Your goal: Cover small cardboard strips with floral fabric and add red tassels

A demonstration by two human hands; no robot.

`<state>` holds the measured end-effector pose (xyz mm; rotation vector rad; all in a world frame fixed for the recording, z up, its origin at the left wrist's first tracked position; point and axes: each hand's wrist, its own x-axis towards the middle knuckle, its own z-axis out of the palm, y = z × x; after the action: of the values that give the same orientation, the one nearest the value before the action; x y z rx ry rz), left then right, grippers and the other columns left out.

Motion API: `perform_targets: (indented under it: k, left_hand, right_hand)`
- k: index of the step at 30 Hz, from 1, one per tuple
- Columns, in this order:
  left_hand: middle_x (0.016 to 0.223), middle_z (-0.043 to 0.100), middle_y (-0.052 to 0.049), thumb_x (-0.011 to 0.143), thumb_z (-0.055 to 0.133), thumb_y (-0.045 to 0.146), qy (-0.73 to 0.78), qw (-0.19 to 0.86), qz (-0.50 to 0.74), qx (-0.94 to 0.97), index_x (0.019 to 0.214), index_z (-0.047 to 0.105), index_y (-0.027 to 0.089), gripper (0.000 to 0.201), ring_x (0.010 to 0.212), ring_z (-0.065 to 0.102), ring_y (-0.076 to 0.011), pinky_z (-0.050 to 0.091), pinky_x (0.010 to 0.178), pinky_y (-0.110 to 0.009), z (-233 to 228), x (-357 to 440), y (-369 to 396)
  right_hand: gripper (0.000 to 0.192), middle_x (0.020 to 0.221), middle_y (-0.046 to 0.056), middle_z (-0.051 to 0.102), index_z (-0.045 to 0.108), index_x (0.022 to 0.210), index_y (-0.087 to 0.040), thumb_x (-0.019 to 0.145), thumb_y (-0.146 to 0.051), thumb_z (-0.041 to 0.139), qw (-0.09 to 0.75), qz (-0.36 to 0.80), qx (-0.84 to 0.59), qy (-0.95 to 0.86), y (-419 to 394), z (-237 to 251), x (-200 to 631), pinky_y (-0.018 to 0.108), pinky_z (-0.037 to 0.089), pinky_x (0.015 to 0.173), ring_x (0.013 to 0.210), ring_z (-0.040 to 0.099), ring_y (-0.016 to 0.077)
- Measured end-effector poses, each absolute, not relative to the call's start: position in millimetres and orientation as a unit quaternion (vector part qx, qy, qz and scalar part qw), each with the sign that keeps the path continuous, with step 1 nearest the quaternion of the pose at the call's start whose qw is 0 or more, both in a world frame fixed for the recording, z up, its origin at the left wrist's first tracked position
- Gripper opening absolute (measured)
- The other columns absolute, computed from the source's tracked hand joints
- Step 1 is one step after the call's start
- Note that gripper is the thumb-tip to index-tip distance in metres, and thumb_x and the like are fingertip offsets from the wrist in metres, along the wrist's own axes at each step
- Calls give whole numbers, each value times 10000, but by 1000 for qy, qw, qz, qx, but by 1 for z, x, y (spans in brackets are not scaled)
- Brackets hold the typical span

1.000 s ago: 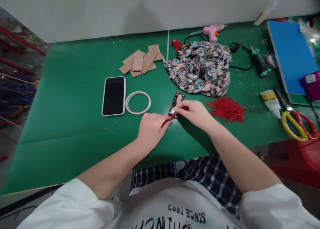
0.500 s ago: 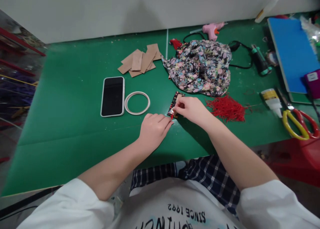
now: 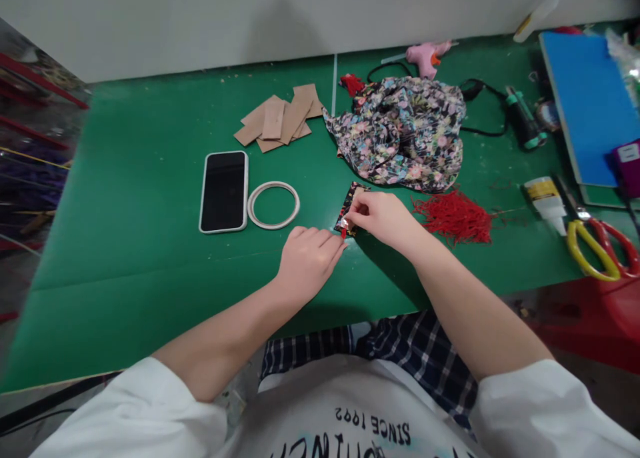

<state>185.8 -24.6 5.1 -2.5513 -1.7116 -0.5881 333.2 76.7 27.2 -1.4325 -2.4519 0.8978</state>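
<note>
Reaching over a green table [image 3: 125, 245], a person in a white top [image 3: 295, 411] brings both bare hands close together near the front edge; between and just beyond them lies a narrow strip of dark floral fabric [image 3: 345, 208], flat on the table and slightly slanted, with a slip of brown card [image 3: 358, 193] on it. The left hand [image 3: 307, 257] pinches a tiny red piece [image 3: 344, 233] at the strip's near end, its fingers held together; the right hand [image 3: 385, 217] has thumb and forefinger bent down onto the strip, though I cannot tell whether they grip it or only press.

To the left are a white-edged phone [image 3: 224, 191], dark screen up, and just beside it a pale ring [image 3: 251, 205]; farther back is a loose pile of brown card pieces [image 3: 295, 119]. Beyond the hands spreads a crumpled floral cloth [image 3: 400, 135]; behind it sits a pink glue gun [image 3: 425, 59]. Right of the right hand lies a heap of red threads [image 3: 455, 218]; farther right are a white bottle with a yellow label [image 3: 546, 199], scissors [image 3: 583, 215] with yellow and red handles, and a blue board [image 3: 585, 105].
</note>
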Motion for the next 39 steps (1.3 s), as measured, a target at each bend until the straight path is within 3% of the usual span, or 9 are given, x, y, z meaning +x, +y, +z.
perform_targets:
  k: [39]
  left_hand:
    - [631,610,-7,864,499,209,-505,84,-180,-840,704,600,161,195,623,530,-137,328,631,-289,14,183,-32]
  right_hand:
    - [154,711,23,619,600,702,-160,820,-215,519,70,272,-442,-852,70,30,337,229,326,598,644,512,118]
